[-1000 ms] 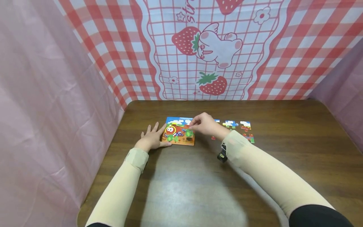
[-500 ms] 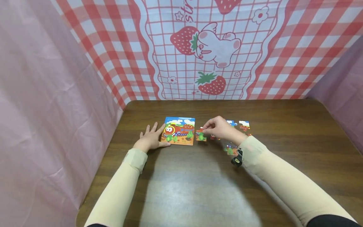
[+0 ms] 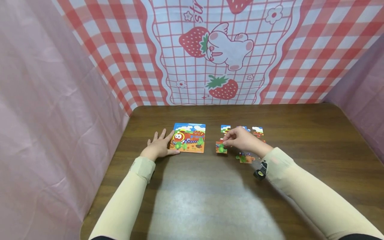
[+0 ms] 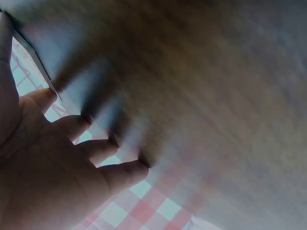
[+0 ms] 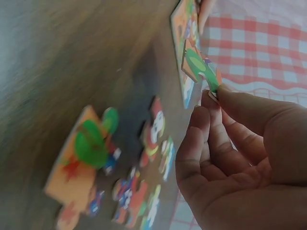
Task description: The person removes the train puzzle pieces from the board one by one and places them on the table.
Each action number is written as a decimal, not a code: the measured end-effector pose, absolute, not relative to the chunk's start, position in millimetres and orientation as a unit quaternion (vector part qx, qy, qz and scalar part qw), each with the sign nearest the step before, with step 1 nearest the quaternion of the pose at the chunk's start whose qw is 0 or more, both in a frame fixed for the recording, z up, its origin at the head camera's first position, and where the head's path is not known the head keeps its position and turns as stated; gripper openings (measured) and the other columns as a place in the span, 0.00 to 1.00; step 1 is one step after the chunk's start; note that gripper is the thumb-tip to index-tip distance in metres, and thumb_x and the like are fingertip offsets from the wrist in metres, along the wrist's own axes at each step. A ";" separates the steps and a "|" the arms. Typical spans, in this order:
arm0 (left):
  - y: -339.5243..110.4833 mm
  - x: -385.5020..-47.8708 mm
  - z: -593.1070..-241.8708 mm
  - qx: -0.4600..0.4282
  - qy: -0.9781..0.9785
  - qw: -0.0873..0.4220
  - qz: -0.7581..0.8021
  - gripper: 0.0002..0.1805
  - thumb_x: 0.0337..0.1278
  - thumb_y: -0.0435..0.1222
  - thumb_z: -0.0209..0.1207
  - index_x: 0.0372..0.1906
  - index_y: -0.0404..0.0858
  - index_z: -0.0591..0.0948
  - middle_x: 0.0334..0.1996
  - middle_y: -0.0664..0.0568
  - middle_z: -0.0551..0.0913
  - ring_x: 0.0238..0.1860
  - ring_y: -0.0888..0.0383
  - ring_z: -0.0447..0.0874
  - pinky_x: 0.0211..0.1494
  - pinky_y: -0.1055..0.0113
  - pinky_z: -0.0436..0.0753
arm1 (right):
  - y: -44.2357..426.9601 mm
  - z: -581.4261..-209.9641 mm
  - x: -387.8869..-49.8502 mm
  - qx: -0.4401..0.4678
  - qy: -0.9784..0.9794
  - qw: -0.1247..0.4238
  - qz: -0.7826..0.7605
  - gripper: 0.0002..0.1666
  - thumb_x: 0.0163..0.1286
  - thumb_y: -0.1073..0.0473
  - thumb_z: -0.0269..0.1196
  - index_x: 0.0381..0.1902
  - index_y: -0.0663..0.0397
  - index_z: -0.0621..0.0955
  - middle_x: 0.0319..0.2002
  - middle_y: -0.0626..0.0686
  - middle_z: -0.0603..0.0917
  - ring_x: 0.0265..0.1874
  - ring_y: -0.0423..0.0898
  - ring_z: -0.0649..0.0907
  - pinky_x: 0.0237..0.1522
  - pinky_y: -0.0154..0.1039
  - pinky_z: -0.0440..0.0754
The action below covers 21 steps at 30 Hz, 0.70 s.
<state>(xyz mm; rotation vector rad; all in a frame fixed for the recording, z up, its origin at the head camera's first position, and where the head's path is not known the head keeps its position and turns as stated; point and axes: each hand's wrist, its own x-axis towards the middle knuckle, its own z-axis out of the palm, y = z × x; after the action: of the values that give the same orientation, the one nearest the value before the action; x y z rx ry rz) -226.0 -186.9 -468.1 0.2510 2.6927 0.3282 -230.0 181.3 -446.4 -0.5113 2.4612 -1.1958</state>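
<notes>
A small picture board (image 3: 189,138) with a red cartoon train lies left of centre on the table. My left hand (image 3: 158,147) rests flat on the tabletop with fingers spread, its thumb and forefinger at the board's left edge. Between thumb and fingertips my right hand (image 3: 244,140) pinches a jigsaw puzzle piece (image 5: 196,62) with green and orange print, right of the board. In the right wrist view that piece is held clear of the table. Near the right hand lie loose puzzle pieces, among them an orange one with a green bush (image 5: 79,158).
Behind the right hand, several puzzle pieces lie in rows, including a sky-and-cloud piece (image 3: 225,127) and a red-and-white one (image 3: 258,131). The wooden table (image 3: 186,200) ends at a checked cloth (image 3: 120,50) at the back. A pink curtain (image 3: 54,116) hangs at the left.
My right hand has carried the puzzle piece from over the board's right side rightward, toward the loose pieces. My left hand has stayed at the board's left edge.
</notes>
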 end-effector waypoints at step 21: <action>-187.5 -225.3 -464.4 0.090 0.964 0.216 0.123 0.56 0.60 0.68 0.58 0.84 0.55 0.42 0.81 0.41 0.34 0.77 0.31 0.29 0.69 0.27 0.43 | 198.6 -458.3 -220.1 -0.197 0.880 0.203 -0.381 0.04 0.68 0.66 0.69 0.32 0.57 0.86 0.28 0.50 0.86 0.26 0.45 0.80 0.33 0.42 0.79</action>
<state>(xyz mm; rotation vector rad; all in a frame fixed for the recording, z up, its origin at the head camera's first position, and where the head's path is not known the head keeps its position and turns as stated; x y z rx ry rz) -225.3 -187.5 -464.4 0.2493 2.6727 0.3417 -220.1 198.6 -458.3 -0.5497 2.4566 -1.0636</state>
